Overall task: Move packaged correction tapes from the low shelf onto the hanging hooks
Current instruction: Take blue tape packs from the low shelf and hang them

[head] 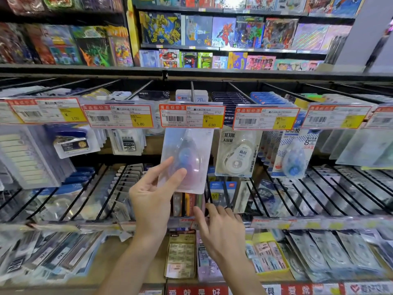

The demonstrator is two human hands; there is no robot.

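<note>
A packaged correction tape (191, 150), a clear blister card with a blue and pink tape, hangs from the centre hook (192, 91) behind the 6.80 price tag (191, 116). My left hand (153, 194) is in front of its lower left part, with thumb and forefinger extended and touching the blister. My right hand (221, 228) reaches lower, its fingertips among the packets on the hook row below, and I see nothing held in it. More packets lie on the low shelf (131, 262) under both wrists.
Neighbouring hooks carry other tapes: a white one (236, 158) and a blue one (294, 158) to the right, staplers and refills (74, 143) to the left. Black hook rods (276, 192) jut out across the lower row. Toy boxes (223, 33) fill the shelves above.
</note>
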